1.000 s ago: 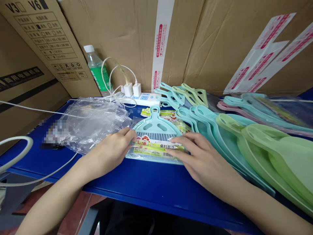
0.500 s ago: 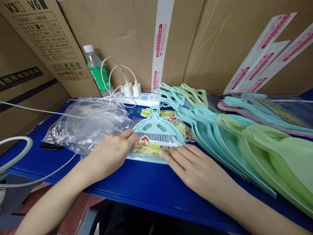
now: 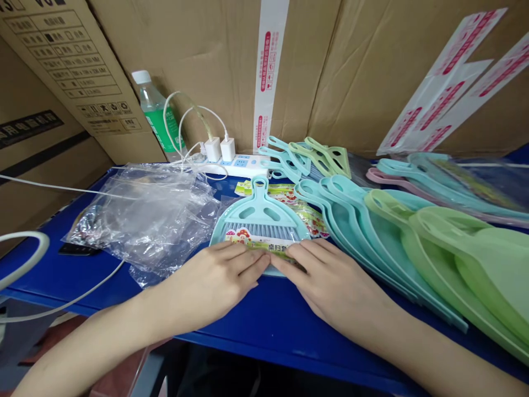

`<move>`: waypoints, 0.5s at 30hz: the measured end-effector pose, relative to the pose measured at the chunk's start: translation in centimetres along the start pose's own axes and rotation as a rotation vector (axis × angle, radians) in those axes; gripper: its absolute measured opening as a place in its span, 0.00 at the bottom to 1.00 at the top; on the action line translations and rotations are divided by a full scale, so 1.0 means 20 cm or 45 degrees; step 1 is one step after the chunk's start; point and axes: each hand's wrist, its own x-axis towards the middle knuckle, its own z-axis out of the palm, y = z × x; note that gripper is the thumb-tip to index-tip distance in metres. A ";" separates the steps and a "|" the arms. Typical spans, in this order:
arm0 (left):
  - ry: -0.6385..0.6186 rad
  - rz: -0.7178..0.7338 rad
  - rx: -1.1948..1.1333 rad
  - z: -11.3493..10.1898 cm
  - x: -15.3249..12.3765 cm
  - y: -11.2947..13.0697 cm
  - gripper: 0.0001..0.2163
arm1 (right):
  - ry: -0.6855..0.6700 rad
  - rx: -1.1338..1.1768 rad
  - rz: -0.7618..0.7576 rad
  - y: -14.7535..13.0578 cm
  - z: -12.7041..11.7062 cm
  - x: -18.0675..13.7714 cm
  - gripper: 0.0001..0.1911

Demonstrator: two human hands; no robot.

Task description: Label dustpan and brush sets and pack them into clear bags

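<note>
A teal mini brush-and-dustpan set (image 3: pixel 258 218) with a colourful label lies in a clear bag on the blue table (image 3: pixel 256 322), handle pointing away from me. My left hand (image 3: pixel 215 278) lies flat on the near left edge of the set, fingers stretched toward the middle. My right hand (image 3: pixel 330 286) lies flat on the near right edge. The fingertips of both hands almost meet over the label. Neither hand grips anything.
A heap of clear plastic bags (image 3: pixel 152 215) lies to the left. Overlapping teal dustpans (image 3: pixel 363 231) and green dustpans (image 3: pixel 454 253) fill the right. Loose brushes (image 3: pixel 306 157), a power strip (image 3: pixel 243 164) with chargers and a water bottle (image 3: pixel 155 118) stand before cardboard boxes (image 3: pixel 206 66).
Both hands slid inward along the near edge of the set until their fingertips nearly meet. The set has shifted a little to the left.
</note>
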 end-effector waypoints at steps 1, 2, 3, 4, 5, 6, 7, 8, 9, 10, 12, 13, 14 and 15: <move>-0.006 -0.009 -0.005 0.00 0.00 0.00 0.15 | -0.003 0.007 0.001 0.00 0.00 0.00 0.20; -0.013 -0.020 -0.008 0.00 0.00 0.00 0.15 | -0.010 0.011 0.002 0.00 0.00 0.00 0.19; -0.024 -0.032 -0.012 0.00 -0.01 0.00 0.15 | -0.018 0.013 0.004 0.00 0.00 0.00 0.18; -0.032 -0.045 -0.015 0.00 -0.01 0.00 0.15 | -0.027 0.012 0.004 0.00 0.00 -0.01 0.18; -0.039 -0.057 -0.018 0.00 -0.01 0.00 0.14 | -0.038 0.007 0.006 0.01 0.00 -0.01 0.18; -0.045 -0.070 -0.021 -0.01 -0.01 0.00 0.14 | -0.048 0.004 0.008 0.01 -0.01 -0.01 0.18; -0.051 -0.084 -0.025 -0.01 -0.01 0.00 0.14 | -0.053 0.003 0.009 0.01 -0.01 -0.02 0.18; -0.056 -0.098 -0.027 -0.01 -0.01 0.00 0.14 | -0.054 0.007 0.011 0.01 -0.01 -0.02 0.18; -0.060 -0.112 -0.031 -0.02 -0.01 0.00 0.13 | -0.050 0.016 0.011 0.02 -0.01 -0.02 0.19; -0.065 -0.126 -0.038 -0.03 -0.01 0.00 0.13 | -0.043 0.028 0.015 0.02 -0.01 -0.02 0.19; -0.069 -0.148 -0.061 -0.04 -0.02 -0.01 0.13 | -0.027 0.058 0.031 0.02 -0.02 -0.02 0.20; -0.071 -0.156 -0.076 -0.05 -0.02 -0.02 0.12 | -0.023 0.070 0.039 0.03 -0.02 -0.02 0.20; -0.081 -0.167 -0.091 -0.06 -0.03 -0.02 0.12 | -0.019 0.078 0.046 0.03 -0.02 -0.02 0.20; -0.093 -0.177 -0.104 -0.06 -0.04 -0.03 0.12 | -0.016 0.082 0.049 0.03 -0.03 -0.02 0.20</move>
